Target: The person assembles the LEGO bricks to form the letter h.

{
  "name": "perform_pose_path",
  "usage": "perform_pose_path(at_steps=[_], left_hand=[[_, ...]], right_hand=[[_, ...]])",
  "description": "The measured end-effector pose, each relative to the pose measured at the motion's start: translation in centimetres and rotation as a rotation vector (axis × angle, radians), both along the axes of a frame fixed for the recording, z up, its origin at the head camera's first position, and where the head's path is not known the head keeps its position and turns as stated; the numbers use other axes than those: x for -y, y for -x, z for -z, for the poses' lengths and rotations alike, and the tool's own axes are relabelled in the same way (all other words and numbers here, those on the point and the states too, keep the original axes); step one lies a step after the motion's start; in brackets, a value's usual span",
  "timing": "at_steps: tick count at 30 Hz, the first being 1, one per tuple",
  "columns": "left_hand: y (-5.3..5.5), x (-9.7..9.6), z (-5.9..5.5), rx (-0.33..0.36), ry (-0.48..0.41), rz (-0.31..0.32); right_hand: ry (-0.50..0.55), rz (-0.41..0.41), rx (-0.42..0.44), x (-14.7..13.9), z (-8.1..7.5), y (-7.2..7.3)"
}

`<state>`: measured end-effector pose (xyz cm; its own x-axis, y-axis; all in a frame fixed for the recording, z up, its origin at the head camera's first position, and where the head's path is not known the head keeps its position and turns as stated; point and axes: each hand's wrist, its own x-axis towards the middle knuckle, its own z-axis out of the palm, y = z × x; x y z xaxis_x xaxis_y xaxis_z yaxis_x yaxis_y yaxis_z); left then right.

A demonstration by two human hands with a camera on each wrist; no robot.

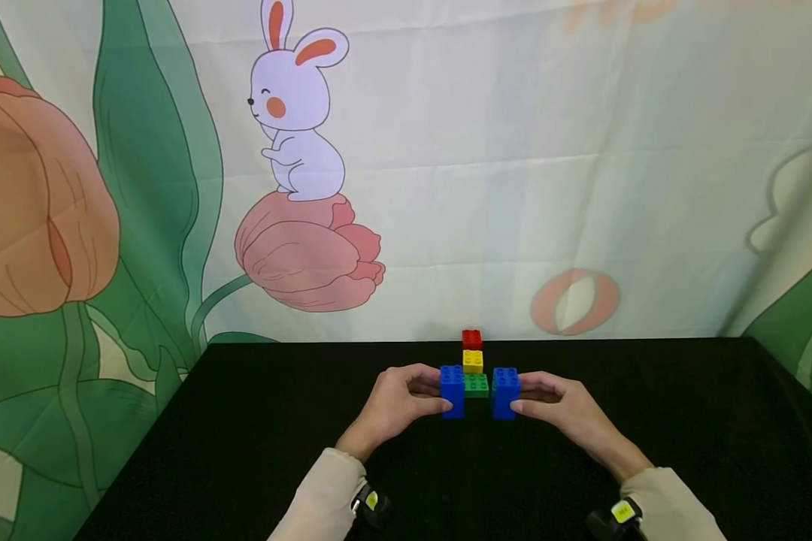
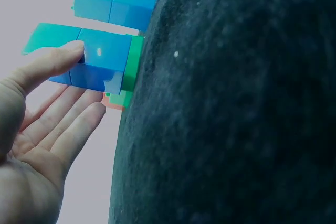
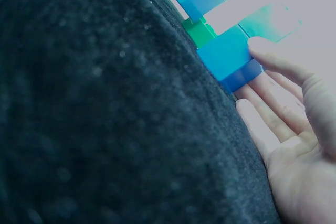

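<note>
Two blue toy brick stacks, each two bricks tall, stand side by side with a gap between them. My left hand (image 1: 398, 402) pinches the left blue stack (image 1: 452, 398) between thumb and fingers. On the other side, my right hand (image 1: 570, 409) holds the right blue stack (image 1: 504, 398) the same way, its thumb pressed on the near face (image 3: 223, 56). Behind the gap lies a green brick (image 1: 477, 386), partly covered by the left stack. Farther back come a yellow brick (image 1: 473, 361) and a red brick (image 1: 471, 340), in a line away from me.
A black cloth-covered table (image 1: 257, 436) carries the bricks. Its far edge meets a hanging printed backdrop (image 1: 446, 188) with a rabbit and flowers, just behind the red brick. Each wrist wears a dark strapped device, the left wrist device (image 1: 374, 505) and the right wrist device (image 1: 616, 518).
</note>
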<state>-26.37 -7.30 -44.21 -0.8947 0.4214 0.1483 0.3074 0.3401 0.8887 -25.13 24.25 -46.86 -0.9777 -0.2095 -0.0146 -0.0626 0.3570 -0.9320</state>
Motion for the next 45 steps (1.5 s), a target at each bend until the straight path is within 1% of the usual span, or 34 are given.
perform_pose_path(at_steps=[19, 26, 36, 45], left_hand=[[-0.2, -2.0, 0.2, 0.000, -0.020, -0.036], [-0.1, -2.4, 0.1, 0.003, -0.009, -0.040], [0.1, -2.8, 0.7, 0.019, -0.023, -0.045], [0.0, -3.3, 0.8, 0.017, 0.001, -0.044]], right_hand=[[0.019, -0.003, 0.012, 0.0, 0.2, 0.0], [0.023, -0.014, 0.012, -0.2, 0.2, 0.2], [0.025, -0.025, 0.012, -0.3, 0.3, 0.3], [0.024, -0.030, 0.001, -0.3, 0.0, 0.1]])
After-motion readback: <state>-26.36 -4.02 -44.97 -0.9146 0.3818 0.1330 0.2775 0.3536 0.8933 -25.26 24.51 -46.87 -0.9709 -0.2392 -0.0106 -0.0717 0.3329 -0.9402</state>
